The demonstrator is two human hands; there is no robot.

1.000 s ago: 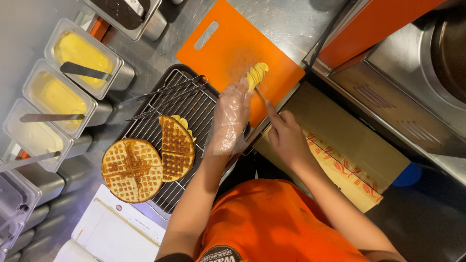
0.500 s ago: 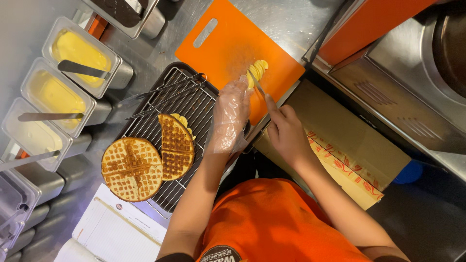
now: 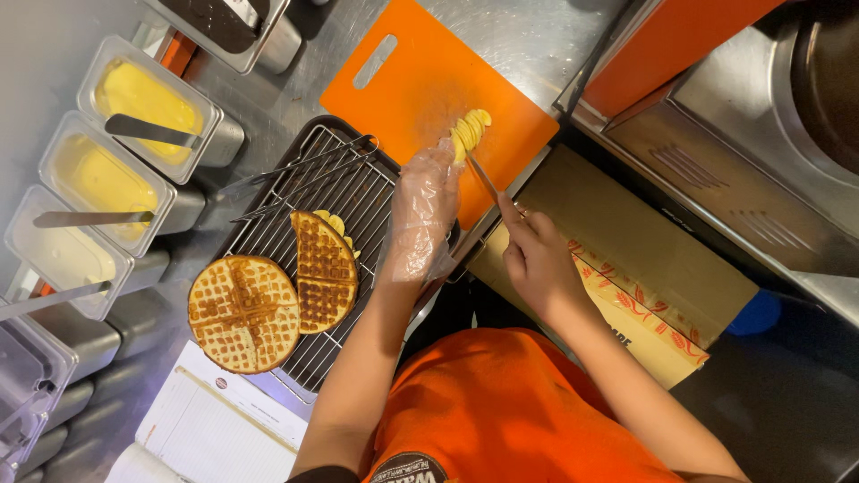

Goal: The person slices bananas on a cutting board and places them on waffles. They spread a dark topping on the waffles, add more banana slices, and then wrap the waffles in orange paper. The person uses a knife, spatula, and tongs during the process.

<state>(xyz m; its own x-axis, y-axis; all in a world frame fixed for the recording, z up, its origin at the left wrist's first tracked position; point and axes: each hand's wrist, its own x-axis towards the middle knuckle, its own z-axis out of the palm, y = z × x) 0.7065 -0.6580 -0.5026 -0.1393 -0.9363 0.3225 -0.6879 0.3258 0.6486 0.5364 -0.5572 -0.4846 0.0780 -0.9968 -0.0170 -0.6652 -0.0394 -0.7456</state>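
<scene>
**Slicing moves along the banana; cut rounds pile up on the board**

Right hand closes round a knife, blade tip down into the banana. Compared with a second ago this hand sits a little nearer the board's right edge and the blade stands steeper, so another cut looks under way.

Left hand, in a clear plastic glove, has its fingers curled narrow, pinning the near end of the fruit. It has barely shifted.

The banana lies near the right edge of the orange cutting board, fanned into thin overlapping rounds, most of it apparently already sliced.

Just left of the board, a black tray with wire rack carries a folded waffle over some slices, tongs towards its far edge, and a round waffle overhanging its near-left corner.

Beyond, along the counter's left edge, tubs of yellow cream.
</scene>
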